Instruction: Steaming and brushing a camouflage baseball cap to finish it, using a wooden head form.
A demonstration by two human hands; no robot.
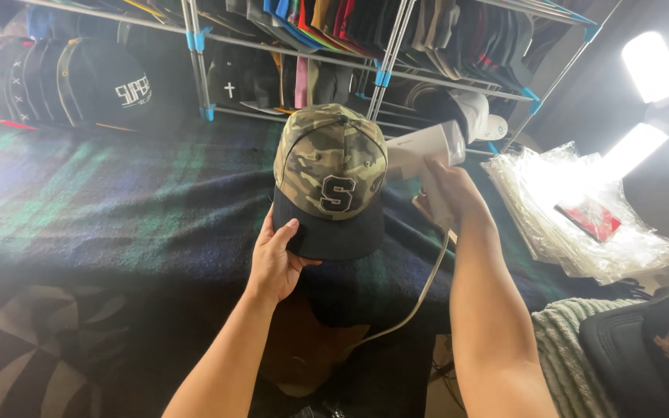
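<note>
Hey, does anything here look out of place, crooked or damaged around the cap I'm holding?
Nothing stands out. The left hand holds the camouflage cap upright by its dark brim, undamaged; the right hand holds a white corded handheld device beside it.

We have just one view, from a camera on the person's head. We look forward and down, out along both bare arms. The left hand and the right hand sit near the middle of our picture, quite close to us. Past them we see the dark blue and green checked blanket, and behind it the silver metal rack with blue joints, facing us. Bright lamps glare at our upper right.
</note>
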